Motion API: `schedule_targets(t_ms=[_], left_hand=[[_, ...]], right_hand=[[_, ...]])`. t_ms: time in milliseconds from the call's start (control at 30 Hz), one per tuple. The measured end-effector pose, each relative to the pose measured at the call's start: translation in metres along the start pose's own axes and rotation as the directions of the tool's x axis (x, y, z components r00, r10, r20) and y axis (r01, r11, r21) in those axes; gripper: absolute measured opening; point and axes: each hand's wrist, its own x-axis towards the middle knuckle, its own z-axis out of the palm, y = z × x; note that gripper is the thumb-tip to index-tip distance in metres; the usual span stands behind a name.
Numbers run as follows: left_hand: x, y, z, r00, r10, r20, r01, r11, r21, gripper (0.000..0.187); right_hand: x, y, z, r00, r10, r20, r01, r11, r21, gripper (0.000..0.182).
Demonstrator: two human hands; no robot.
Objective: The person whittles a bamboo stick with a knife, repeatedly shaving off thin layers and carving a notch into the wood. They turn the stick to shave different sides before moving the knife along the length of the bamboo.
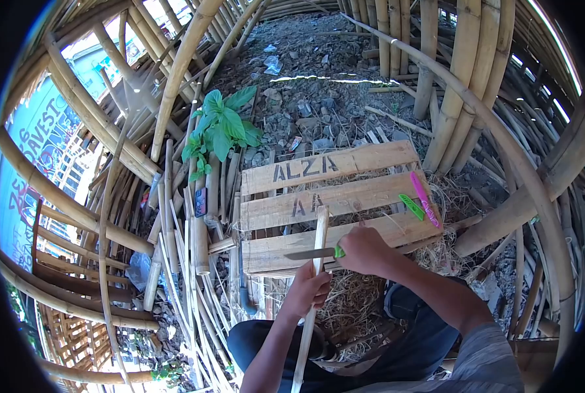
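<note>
My left hand (307, 290) is closed around a pale bamboo strip (303, 354), which stands nearly upright in front of my knees. Its top end reaches over the slatted wooden crate (259, 255). My right hand (364, 250) grips the green handle of a knife (305, 253). The blade points left and lies across the strip, just above my left hand. On the right end of the crate top lie a pink sheath or handle (420, 190) and a green piece (411, 206), apart from both hands.
Bamboo poles (466, 85) stand at the right. Cut bamboo strips and poles lie left of the crate, near a leafy green plant (223, 128). A phone-like object (201, 202) rests there too. Shavings (354, 314) cover the ground below the crate.
</note>
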Motion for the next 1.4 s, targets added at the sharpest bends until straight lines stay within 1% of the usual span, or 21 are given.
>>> schedule_targets(t_ms=[133, 200, 267, 300, 333, 400, 433, 467, 500, 567, 633, 667, 733, 767, 900, 967, 1000, 1067, 1100, 1167, 1400], left_hand=[[0.004, -0.010, -0.001, 0.997, -0.018, -0.075, 0.026, 0.994, 0.106, 0.012], [0.000, -0.012, 0.007, 0.970, 0.172, -0.174, -0.120, 0.954, 0.273, 0.011], [0.001, -0.007, 0.009, 0.974, 0.127, -0.186, -0.074, 0.960, 0.269, 0.010], [0.001, -0.005, 0.010, 0.977, 0.097, -0.190, -0.045, 0.964, 0.262, 0.009], [-0.002, -0.005, 0.013, 0.978, 0.103, -0.182, -0.052, 0.963, 0.265, 0.009], [-0.007, -0.002, 0.015, 0.985, 0.104, -0.140, -0.069, 0.969, 0.239, 0.010], [-0.004, -0.006, 0.010, 0.988, 0.106, -0.113, -0.082, 0.976, 0.200, 0.012], [-0.002, -0.007, 0.008, 0.988, 0.106, -0.116, -0.083, 0.979, 0.188, 0.012], [0.000, -0.007, 0.008, 0.981, 0.118, -0.154, -0.081, 0.970, 0.230, 0.012], [0.002, -0.009, 0.011, 0.968, 0.177, -0.177, -0.110, 0.936, 0.335, 0.015], [0.007, -0.014, 0.012, 0.967, 0.184, -0.178, -0.100, 0.912, 0.397, 0.016], [0.008, -0.016, 0.012, 0.963, 0.193, -0.186, -0.088, 0.883, 0.461, 0.016], [0.009, -0.016, 0.012, 0.961, 0.197, -0.196, -0.080, 0.872, 0.483, 0.017], [0.010, -0.015, 0.012, 0.958, 0.204, -0.200, -0.078, 0.861, 0.503, 0.018], [0.012, -0.018, 0.012, 0.951, 0.231, -0.205, -0.108, 0.871, 0.480, 0.018], [0.014, -0.021, 0.011, 0.954, 0.234, -0.189, -0.112, 0.859, 0.499, 0.018], [0.014, -0.021, 0.012, 0.955, 0.232, -0.187, -0.111, 0.860, 0.498, 0.018], [0.014, -0.021, 0.013, 0.953, 0.230, -0.198, -0.099, 0.853, 0.512, 0.018], [0.013, -0.020, 0.014, 0.952, 0.232, -0.199, -0.101, 0.853, 0.512, 0.018], [0.011, -0.017, 0.015, 0.953, 0.219, -0.208, -0.084, 0.853, 0.515, 0.019], [0.014, -0.018, 0.014, 0.959, 0.192, -0.210, -0.067, 0.869, 0.490, 0.018]], right_hand=[[-0.002, -0.010, 0.003, 1.000, 0.005, 0.023, -0.006, 1.000, 0.014, 0.020], [0.002, -0.005, 0.006, 0.995, 0.036, 0.093, -0.026, 0.994, -0.103, 0.019], [0.027, 0.049, -0.002, 0.910, 0.404, -0.092, -0.414, 0.899, -0.142, 0.021], [0.031, 0.076, -0.027, 0.816, 0.560, -0.142, -0.562, 0.827, 0.028, 0.024], [0.035, 0.117, -0.021, 0.736, 0.570, -0.366, -0.603, 0.797, 0.028, 0.025], [0.024, 0.153, -0.020, 0.694, 0.458, -0.556, -0.578, 0.815, -0.050, 0.024], [0.021, 0.139, -0.029, 0.698, 0.453, -0.555, -0.574, 0.817, -0.056, 0.024], [0.014, 0.124, -0.038, 0.721, 0.583, -0.374, -0.546, 0.811, 0.212, 0.024], [0.011, 0.107, -0.044, 0.743, 0.650, -0.157, -0.527, 0.714, 0.460, 0.024], [0.012, 0.078, -0.032, 0.861, 0.482, -0.158, -0.260, 0.687, 0.678, 0.025], [0.016, 0.054, -0.016, 0.923, 0.353, -0.153, -0.147, 0.693, 0.706, 0.023], [0.017, 0.047, -0.010, 0.924, 0.353, -0.150, -0.149, 0.690, 0.709, 0.023], [0.021, 0.035, -0.006, 0.955, 0.129, -0.266, 0.072, 0.772, 0.631, 0.019], [0.020, 0.031, -0.011, 0.972, 0.157, -0.176, -0.026, 0.815, 0.578, 0.019], [0.021, 0.029, -0.009, 0.967, 0.178, -0.182, -0.074, 0.880, 0.469, 0.017], [0.018, 0.030, -0.008, 0.957, 0.102, -0.272, 0.033, 0.891, 0.452, 0.017], [0.017, 0.032, -0.005, 0.957, 0.105, -0.271, 0.030, 0.891, 0.452, 0.017], [0.019, 0.037, 0.003, 0.935, 0.041, -0.353, 0.064, 0.957, 0.282, 0.027], [0.018, 0.036, 0.003, 0.934, 0.038, -0.354, 0.067, 0.957, 0.281, 0.027], [0.017, 0.032, 0.002, 0.941, -0.021, -0.337, 0.073, 0.987, 0.144, 0.030], [0.020, 0.029, 0.008, 0.924, -0.070, -0.375, 0.108, 0.991, 0.083, 0.030]])
